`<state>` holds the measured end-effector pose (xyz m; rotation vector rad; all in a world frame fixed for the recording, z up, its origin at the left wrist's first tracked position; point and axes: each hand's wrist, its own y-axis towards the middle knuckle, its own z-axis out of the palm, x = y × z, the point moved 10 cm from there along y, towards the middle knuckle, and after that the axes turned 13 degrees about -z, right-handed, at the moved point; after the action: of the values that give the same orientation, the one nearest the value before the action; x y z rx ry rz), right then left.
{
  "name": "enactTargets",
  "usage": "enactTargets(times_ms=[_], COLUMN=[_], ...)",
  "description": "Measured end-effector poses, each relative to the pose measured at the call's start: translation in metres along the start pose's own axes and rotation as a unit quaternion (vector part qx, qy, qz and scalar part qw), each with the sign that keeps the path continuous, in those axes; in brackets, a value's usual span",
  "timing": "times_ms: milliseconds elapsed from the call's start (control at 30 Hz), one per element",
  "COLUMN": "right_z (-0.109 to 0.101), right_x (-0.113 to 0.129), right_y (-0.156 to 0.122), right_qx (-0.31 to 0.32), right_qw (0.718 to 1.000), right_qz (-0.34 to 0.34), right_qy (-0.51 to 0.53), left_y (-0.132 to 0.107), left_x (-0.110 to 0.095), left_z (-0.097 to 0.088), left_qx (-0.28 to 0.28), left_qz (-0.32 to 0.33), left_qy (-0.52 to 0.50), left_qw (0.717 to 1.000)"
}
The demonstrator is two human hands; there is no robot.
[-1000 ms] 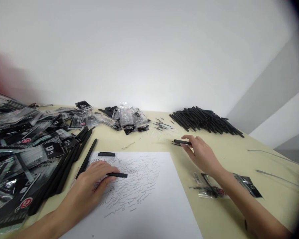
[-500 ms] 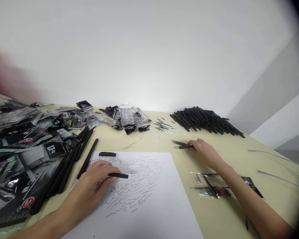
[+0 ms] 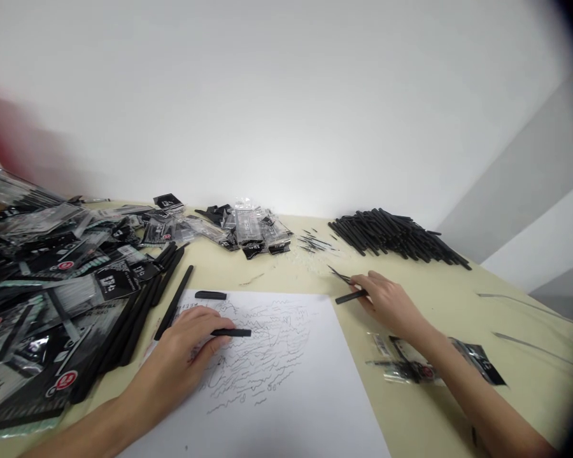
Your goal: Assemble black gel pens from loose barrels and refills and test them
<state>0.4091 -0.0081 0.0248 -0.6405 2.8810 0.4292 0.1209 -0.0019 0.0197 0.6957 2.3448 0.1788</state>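
Note:
My left hand rests over the scribbled white paper, thumb and fingers closed on a black pen barrel that points right. A black pen cap lies near the paper's top edge, just above this hand. Off the paper's upper right corner, my right hand is closed on a short black pen piece and some thin dark pen refills whose tips stick out to the left. How many refills it holds cannot be made out.
Refill packets heap up at left, beside several black pens. More opened packets, small dark slivers and a large pile of black pens line the wall side. One packet lies under my right forearm.
My right hand has turned slightly, so the pen piece now angles down to the left and the refills spread apart from it. My left hand keeps its grip; the view has shifted slightly.

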Motion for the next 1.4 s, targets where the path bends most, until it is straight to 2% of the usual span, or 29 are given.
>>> enactTargets(times_ms=[100,167,233,333,633,1133,1400], right_z=[-0.011,-0.019,-0.027,-0.031,-0.038,-0.036,-0.047], right_x=[0.048,0.084,0.113,0.133,0.142,0.141,0.136], right_y=[0.008,0.011,0.011,0.008,0.005,0.003,0.002], right_qx=[-0.011,-0.033,-0.057,-0.088,-0.130,-0.126,-0.168], right_qw=[0.997,0.983,0.969,0.962,0.954,0.956,0.953], right_qz=[-0.057,-0.117,-0.174,-0.207,-0.237,-0.240,-0.227], right_qy=[0.050,0.135,0.166,0.157,0.128,0.113,0.105], left_y=[0.000,-0.001,-0.001,-0.002,-0.003,-0.002,-0.003], left_x=[0.001,0.001,0.001,-0.001,-0.006,-0.012,-0.022], left_z=[-0.001,-0.003,-0.005,-0.005,-0.009,-0.004,-0.001], left_qx=[-0.003,-0.016,-0.026,-0.022,-0.045,-0.011,0.019], left_qz=[-0.005,-0.003,0.002,0.012,0.042,0.051,0.074], left_qy=[-0.001,0.000,-0.001,-0.004,-0.014,-0.014,-0.029], left_qw=[1.000,1.000,1.000,1.000,0.998,0.999,0.997])
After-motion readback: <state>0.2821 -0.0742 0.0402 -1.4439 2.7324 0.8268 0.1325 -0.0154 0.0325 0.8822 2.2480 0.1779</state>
